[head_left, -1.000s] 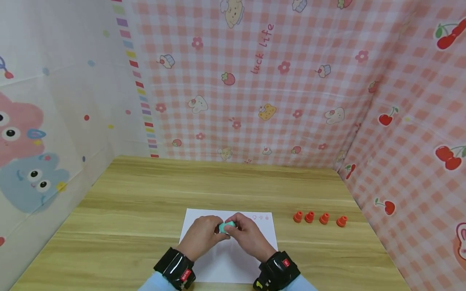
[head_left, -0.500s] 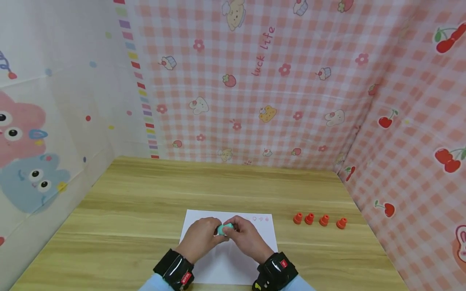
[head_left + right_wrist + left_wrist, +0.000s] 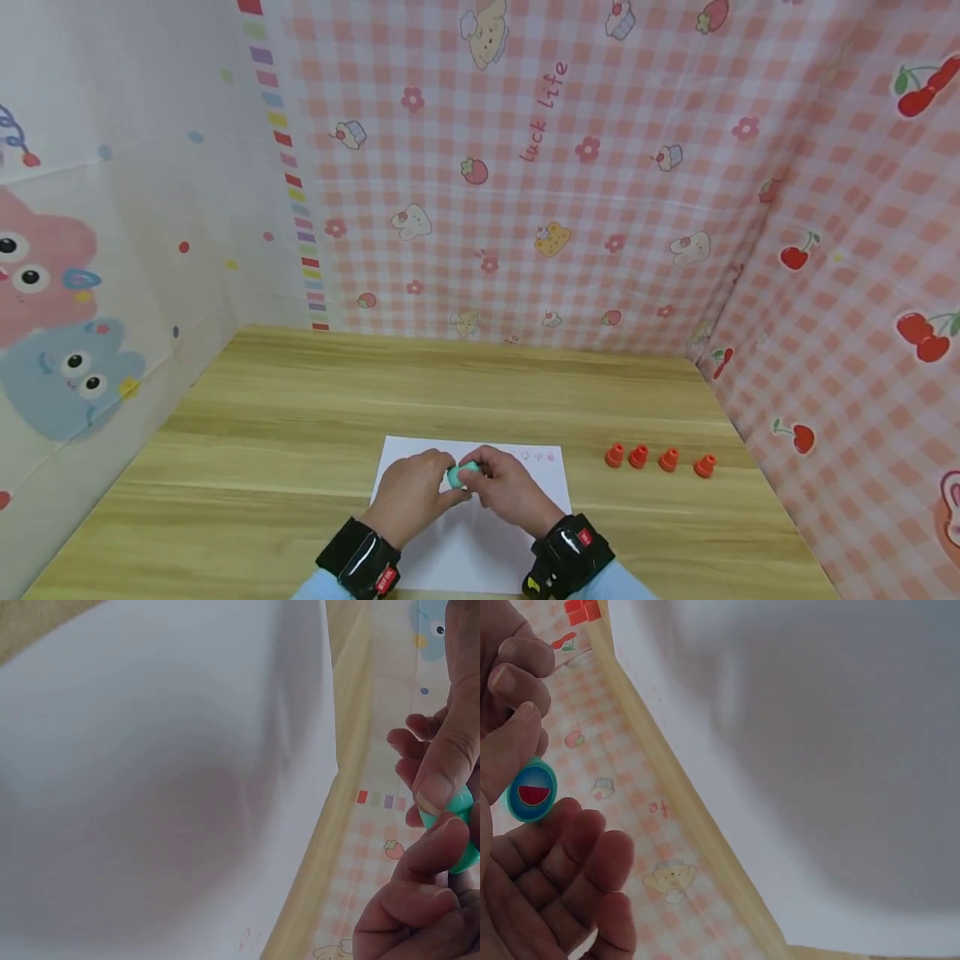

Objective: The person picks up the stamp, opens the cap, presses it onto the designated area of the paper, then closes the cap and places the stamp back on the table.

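Note:
Both hands meet over the white sheet of paper (image 3: 465,550) and hold one small turquoise toy stamp (image 3: 462,475). My left hand (image 3: 412,496) grips it from the left, its thumb stretched to the right below the stamp. From the right, my right hand (image 3: 513,490) pinches it between thumb and curled fingers. In the left wrist view the stamp's round end (image 3: 532,791) faces the camera, blue with a red watermelon slice. The right wrist view shows turquoise plastic (image 3: 463,832) between the fingertips. Part of the stamp is hidden behind the fingers.
Several orange-red stamps (image 3: 638,457) stand in a row on the wooden table (image 3: 300,400), right of the paper. Small reddish prints (image 3: 537,457) mark the paper's far right corner. Patterned cloth (image 3: 450,250) hangs behind the table and along both sides.
The stamp has turned slightly between the fingers and shifted a little to the left. Both hands stay close together over the paper. The head view has tilted up slightly.

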The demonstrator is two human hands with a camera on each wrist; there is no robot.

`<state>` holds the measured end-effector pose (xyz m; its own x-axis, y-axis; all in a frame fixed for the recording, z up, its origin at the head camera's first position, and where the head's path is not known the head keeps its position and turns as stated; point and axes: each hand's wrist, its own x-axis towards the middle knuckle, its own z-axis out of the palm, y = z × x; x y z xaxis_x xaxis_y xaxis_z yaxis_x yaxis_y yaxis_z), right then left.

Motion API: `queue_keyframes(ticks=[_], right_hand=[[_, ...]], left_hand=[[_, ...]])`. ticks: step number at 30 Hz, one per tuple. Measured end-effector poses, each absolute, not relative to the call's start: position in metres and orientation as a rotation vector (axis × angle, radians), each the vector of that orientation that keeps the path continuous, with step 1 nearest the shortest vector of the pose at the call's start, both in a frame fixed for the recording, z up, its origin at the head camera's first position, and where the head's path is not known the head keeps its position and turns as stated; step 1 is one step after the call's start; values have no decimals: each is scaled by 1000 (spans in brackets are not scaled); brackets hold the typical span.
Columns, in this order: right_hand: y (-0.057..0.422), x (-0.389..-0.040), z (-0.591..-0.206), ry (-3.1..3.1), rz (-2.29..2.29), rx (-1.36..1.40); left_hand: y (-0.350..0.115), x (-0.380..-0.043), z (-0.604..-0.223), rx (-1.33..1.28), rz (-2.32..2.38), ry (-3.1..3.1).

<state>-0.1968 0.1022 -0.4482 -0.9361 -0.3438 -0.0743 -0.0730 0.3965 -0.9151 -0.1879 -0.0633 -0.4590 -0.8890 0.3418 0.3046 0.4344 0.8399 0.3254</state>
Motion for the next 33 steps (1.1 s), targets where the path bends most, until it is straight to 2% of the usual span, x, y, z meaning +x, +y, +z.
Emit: queue_keyframes(ticks=[9, 21, 33], right_hand=[[111, -220, -447, 2656, -1293, -399], [106, -257, -454, 3028, -643, -664], [96, -281, -460, 3097, -381, -728]], left_hand=[[-70, -185, -456, -525, -396, -2877], [-71, -175, -452, -562, -318, -3059], [-72, -173, -453, -564, -322, -3068]])
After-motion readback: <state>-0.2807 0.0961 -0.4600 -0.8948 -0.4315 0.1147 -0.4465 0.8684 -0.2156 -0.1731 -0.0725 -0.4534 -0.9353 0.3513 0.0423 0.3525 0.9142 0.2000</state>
